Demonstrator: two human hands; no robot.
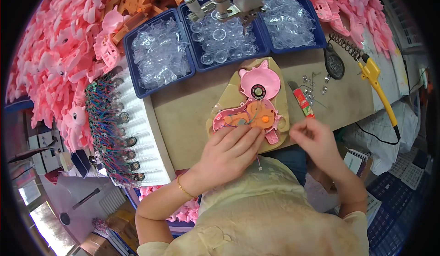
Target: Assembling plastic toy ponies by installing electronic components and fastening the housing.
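An open pink animal-shaped toy shell half (269, 77) lies in a tan shaped holder (233, 91) on the table. Inside it are a round black speaker (258, 91), an orange housing (253, 108) and thin wires. My left hand (231, 149) rests over the shell's lower edge with its fingers stretched out flat, hiding that part. From under it, a thin wire with a small white connector (260, 167) hangs toward my lap. Just right of the holder, my right hand (315, 139) is raised with thumb and fingertips pinched together; whatever is between them is too small to make out.
Three blue bins (196, 68) of clear plastic parts stand behind, under a metal machine head (220, 2). Wired speakers (123, 117) line a white foam board at left. Pink shells (50, 63) pile up. Right: a red-wrapped blade (302, 101), small screws, a yellow-handled screwdriver (373, 75).
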